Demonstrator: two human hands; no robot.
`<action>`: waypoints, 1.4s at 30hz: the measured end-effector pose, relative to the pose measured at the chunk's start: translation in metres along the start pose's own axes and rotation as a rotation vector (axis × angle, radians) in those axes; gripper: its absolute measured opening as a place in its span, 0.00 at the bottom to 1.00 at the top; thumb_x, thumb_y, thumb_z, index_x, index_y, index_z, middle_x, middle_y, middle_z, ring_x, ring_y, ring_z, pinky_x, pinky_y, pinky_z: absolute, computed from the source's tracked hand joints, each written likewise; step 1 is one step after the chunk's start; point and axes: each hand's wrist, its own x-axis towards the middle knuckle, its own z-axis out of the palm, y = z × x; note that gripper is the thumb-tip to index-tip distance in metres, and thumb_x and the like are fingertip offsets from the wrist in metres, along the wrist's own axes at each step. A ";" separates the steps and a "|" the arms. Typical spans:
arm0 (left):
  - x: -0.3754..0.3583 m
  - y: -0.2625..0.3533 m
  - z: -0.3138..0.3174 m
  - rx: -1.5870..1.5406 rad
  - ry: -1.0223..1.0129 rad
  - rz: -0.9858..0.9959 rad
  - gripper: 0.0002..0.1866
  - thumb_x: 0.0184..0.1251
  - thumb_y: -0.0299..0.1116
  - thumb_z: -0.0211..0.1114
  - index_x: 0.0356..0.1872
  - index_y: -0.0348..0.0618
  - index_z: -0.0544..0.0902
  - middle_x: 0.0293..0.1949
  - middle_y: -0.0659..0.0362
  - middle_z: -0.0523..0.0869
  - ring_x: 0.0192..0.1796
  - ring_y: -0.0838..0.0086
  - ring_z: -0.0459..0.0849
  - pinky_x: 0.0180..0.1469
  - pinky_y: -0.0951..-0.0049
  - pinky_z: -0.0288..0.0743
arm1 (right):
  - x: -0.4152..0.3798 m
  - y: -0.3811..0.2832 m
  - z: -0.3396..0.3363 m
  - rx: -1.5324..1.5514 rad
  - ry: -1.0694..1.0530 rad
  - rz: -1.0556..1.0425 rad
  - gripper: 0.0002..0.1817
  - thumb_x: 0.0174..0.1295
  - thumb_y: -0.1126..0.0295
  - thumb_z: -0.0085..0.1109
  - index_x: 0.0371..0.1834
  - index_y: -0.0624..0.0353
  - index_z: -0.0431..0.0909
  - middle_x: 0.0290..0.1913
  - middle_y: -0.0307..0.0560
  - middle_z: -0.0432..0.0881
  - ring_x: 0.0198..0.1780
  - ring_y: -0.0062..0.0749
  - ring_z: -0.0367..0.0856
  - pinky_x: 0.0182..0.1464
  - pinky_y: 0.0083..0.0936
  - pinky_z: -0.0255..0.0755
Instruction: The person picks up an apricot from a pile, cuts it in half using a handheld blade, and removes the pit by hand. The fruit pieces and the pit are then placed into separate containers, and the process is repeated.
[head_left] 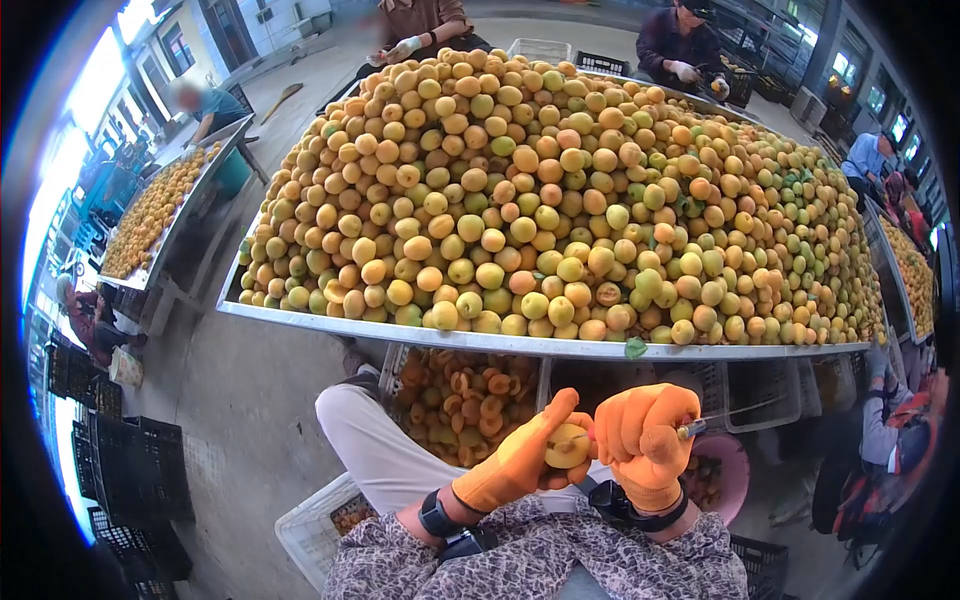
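My left hand, in an orange glove, is closed around an apricot whose cut yellow face shows. Beside it my right hand, gloved alike, makes a fist around a small thin-bladed knife. Its narrow metal blade sticks out to the right, and a red bit shows by the apricot; most of the handle is hidden in the fist. In front of both hands, a large heap of whole apricots fills a metal-edged table. Below its edge, halved apricots lie in a crate.
A pink basin stands to the right of my knees, and a white crate to the left. Black crates are stacked on the left floor. Co-workers sit across the table and at other tables with fruit.
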 end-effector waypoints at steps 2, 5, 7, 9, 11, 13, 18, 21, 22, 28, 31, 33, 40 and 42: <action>-0.002 0.004 0.002 0.099 0.015 -0.030 0.35 0.68 0.72 0.43 0.37 0.47 0.77 0.21 0.61 0.77 0.18 0.81 0.69 0.16 0.83 0.54 | -0.001 0.000 0.002 -0.006 0.000 -0.016 0.22 0.64 0.65 0.63 0.17 0.55 0.63 0.12 0.37 0.65 0.11 0.24 0.61 0.14 0.22 0.61; -0.002 0.003 0.001 0.034 -0.057 -0.057 0.31 0.72 0.67 0.45 0.40 0.46 0.77 0.24 0.63 0.78 0.19 0.83 0.71 0.17 0.85 0.57 | -0.002 -0.002 0.006 -0.032 0.022 -0.043 0.23 0.64 0.66 0.63 0.16 0.55 0.62 0.12 0.37 0.65 0.11 0.23 0.61 0.14 0.22 0.62; 0.002 -0.007 -0.007 0.117 -0.007 0.033 0.17 0.71 0.50 0.53 0.44 0.46 0.74 0.30 0.61 0.79 0.24 0.82 0.72 0.22 0.84 0.60 | -0.006 0.001 0.003 -0.145 -0.060 -0.073 0.23 0.64 0.67 0.63 0.15 0.55 0.61 0.12 0.37 0.64 0.11 0.23 0.61 0.15 0.22 0.63; 0.007 -0.012 -0.015 0.201 0.040 0.125 0.11 0.70 0.33 0.61 0.48 0.46 0.71 0.37 0.60 0.81 0.29 0.80 0.73 0.26 0.84 0.64 | -0.013 0.008 -0.001 -0.078 -0.061 -0.082 0.23 0.64 0.67 0.62 0.15 0.55 0.61 0.13 0.37 0.65 0.11 0.24 0.61 0.16 0.22 0.64; 0.009 -0.015 -0.019 0.499 -0.016 0.191 0.26 0.55 0.17 0.67 0.52 0.47 0.65 0.42 0.60 0.79 0.37 0.79 0.73 0.33 0.81 0.69 | -0.020 0.010 -0.004 0.058 0.061 0.007 0.17 0.57 0.80 0.60 0.14 0.59 0.63 0.13 0.39 0.66 0.15 0.27 0.63 0.20 0.25 0.61; 0.006 -0.019 -0.013 0.630 0.050 0.318 0.26 0.56 0.17 0.67 0.52 0.47 0.65 0.40 0.61 0.79 0.38 0.77 0.74 0.37 0.79 0.71 | -0.022 0.016 -0.004 0.088 0.103 0.019 0.20 0.59 0.76 0.60 0.13 0.58 0.62 0.13 0.39 0.65 0.14 0.27 0.62 0.20 0.24 0.61; 0.017 -0.025 -0.028 0.103 0.091 -0.074 0.33 0.55 0.19 0.69 0.59 0.46 0.62 0.42 0.60 0.78 0.44 0.72 0.75 0.46 0.72 0.74 | -0.031 0.031 -0.022 0.148 0.038 0.123 0.25 0.69 0.65 0.54 0.13 0.56 0.58 0.12 0.39 0.61 0.13 0.24 0.57 0.18 0.24 0.57; 0.016 -0.028 -0.023 0.259 0.166 0.037 0.36 0.57 0.20 0.70 0.64 0.48 0.61 0.46 0.58 0.77 0.47 0.74 0.74 0.47 0.72 0.75 | -0.036 0.036 -0.021 0.246 0.117 0.105 0.26 0.71 0.63 0.52 0.14 0.55 0.57 0.12 0.39 0.61 0.13 0.23 0.55 0.17 0.25 0.55; 0.019 -0.028 -0.025 0.474 0.124 0.160 0.38 0.56 0.21 0.71 0.66 0.48 0.60 0.47 0.57 0.77 0.49 0.72 0.75 0.49 0.72 0.75 | -0.036 0.030 -0.020 0.135 0.212 0.197 0.25 0.71 0.64 0.53 0.14 0.56 0.57 0.13 0.40 0.63 0.13 0.25 0.57 0.17 0.24 0.56; 0.014 -0.016 0.006 -0.299 0.042 -0.058 0.19 0.72 0.60 0.53 0.37 0.57 0.75 0.22 0.68 0.74 0.18 0.80 0.68 0.23 0.82 0.57 | -0.023 0.018 -0.005 -0.132 -0.011 -0.091 0.25 0.66 0.67 0.59 0.12 0.55 0.60 0.12 0.38 0.64 0.13 0.26 0.61 0.19 0.23 0.61; 0.024 -0.022 -0.009 -0.323 -0.006 -0.073 0.16 0.73 0.57 0.55 0.39 0.57 0.75 0.24 0.68 0.75 0.20 0.80 0.69 0.23 0.82 0.58 | -0.028 0.018 -0.010 -0.162 0.048 0.000 0.23 0.65 0.69 0.58 0.13 0.55 0.60 0.12 0.38 0.64 0.13 0.27 0.61 0.19 0.23 0.61; 0.024 -0.030 -0.010 -0.313 -0.068 -0.037 0.17 0.73 0.55 0.55 0.39 0.54 0.77 0.25 0.68 0.75 0.21 0.81 0.68 0.25 0.83 0.59 | -0.032 0.016 -0.011 -0.233 0.102 0.054 0.22 0.65 0.71 0.58 0.13 0.55 0.61 0.12 0.39 0.64 0.13 0.27 0.62 0.18 0.23 0.62; 0.014 -0.021 -0.018 -0.041 0.007 0.223 0.24 0.76 0.55 0.51 0.39 0.41 0.76 0.27 0.63 0.74 0.22 0.85 0.66 0.21 0.86 0.55 | -0.031 0.011 -0.015 0.029 0.216 -0.024 0.24 0.71 0.63 0.51 0.15 0.55 0.59 0.13 0.39 0.64 0.13 0.25 0.59 0.16 0.25 0.61; 0.010 -0.015 -0.005 0.076 0.108 0.274 0.13 0.73 0.42 0.59 0.39 0.42 0.74 0.30 0.63 0.76 0.25 0.83 0.69 0.24 0.86 0.61 | -0.025 0.010 -0.012 0.065 0.145 -0.067 0.24 0.73 0.62 0.49 0.16 0.54 0.59 0.13 0.38 0.62 0.12 0.24 0.57 0.15 0.23 0.58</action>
